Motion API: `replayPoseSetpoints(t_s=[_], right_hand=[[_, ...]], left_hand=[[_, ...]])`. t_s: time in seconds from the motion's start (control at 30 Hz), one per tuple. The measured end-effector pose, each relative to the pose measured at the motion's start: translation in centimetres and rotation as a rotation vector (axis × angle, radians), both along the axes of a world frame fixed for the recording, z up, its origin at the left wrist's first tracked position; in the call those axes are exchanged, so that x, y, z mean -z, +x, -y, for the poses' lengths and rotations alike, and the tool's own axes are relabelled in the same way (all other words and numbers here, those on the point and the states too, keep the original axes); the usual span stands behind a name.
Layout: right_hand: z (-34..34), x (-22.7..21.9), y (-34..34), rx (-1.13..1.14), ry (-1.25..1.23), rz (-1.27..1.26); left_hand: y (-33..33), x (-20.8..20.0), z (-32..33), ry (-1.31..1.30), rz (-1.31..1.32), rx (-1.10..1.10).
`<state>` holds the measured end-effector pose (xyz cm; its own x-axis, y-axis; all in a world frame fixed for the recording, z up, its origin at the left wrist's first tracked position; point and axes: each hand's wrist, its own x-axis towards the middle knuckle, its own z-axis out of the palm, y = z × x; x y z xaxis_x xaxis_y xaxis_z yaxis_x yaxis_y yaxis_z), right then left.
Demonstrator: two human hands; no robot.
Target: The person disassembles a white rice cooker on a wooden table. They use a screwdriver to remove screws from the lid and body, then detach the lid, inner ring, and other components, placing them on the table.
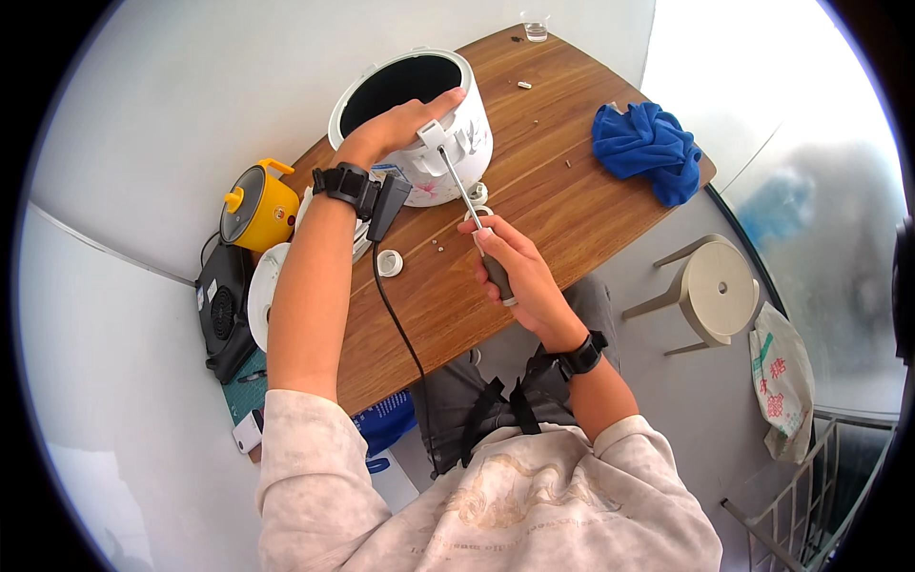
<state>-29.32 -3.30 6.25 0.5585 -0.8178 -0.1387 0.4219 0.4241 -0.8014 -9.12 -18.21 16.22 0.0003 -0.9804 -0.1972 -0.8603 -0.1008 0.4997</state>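
Observation:
A white rice cooker body point(474, 141) with a floral print stands lidless on the wooden table, its dark inside facing up. My left hand point(400, 127) lies over its near rim and grips it, the index finger stretched along the edge. Between my fingers and the outer wall sits a white plastic bracket point(432, 133). My right hand point(519, 272) is closed around the grey handle of a screwdriver point(461, 188). The metal shaft slants up to the left, and its tip meets the bracket. Whether a screw is at the tip is too small to tell.
A blue cloth point(648, 151) lies at the table's right end. Small white parts and a white ring cap point(390, 263) are near the cooker. To the left stand a yellow pot point(272, 212) and a black appliance point(226, 305). A beige stool point(721, 288) is on the right.

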Motion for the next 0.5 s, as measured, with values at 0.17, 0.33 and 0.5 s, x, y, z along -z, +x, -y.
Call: replayPoseSetpoints(t_s=[0.17,0.33,0.5], right_hand=[[-0.3,0.3,0.4,-0.005,0.063,0.073],[-0.5,0.3,0.7,-0.02,0.105,0.158],[-0.2,0.5,0.3,-0.053,0.158,0.3]], left_hand=[[-0.7,-0.6,-0.5,0.006,0.001,0.022],[0.5,0.3,0.5,0.005,0.012,0.035],[0.6,0.4,0.6,0.008,-0.002,0.053]])
